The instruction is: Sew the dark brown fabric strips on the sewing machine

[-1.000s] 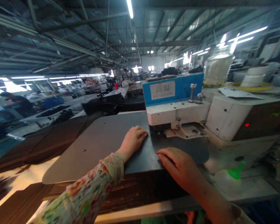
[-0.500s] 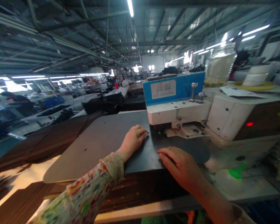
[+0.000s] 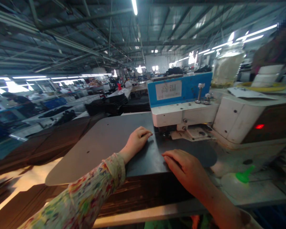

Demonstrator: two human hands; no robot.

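Since the earlier frame, a person (image 3: pixel 264 56) has appeared at far right; both hands have barely moved. The thin strand (image 3: pixel 155 133) lies just left of the machine (image 3: pixel 168 117), its long axis left-to-right. The left hand (image 3: pixel 137 141), nearer, pinches its left end. The right hand (image 3: pixel 187 167), loosely bent, sits nearer the viewer, right of the strand.

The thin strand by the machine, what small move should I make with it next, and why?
I'd probably ease your left hand slightly toward the machine, grip closed. The strand runs from your fingertips toward the parts under its head, and your right hand sits apart, nearer you. Whether the strand is caught there, I can't tell.
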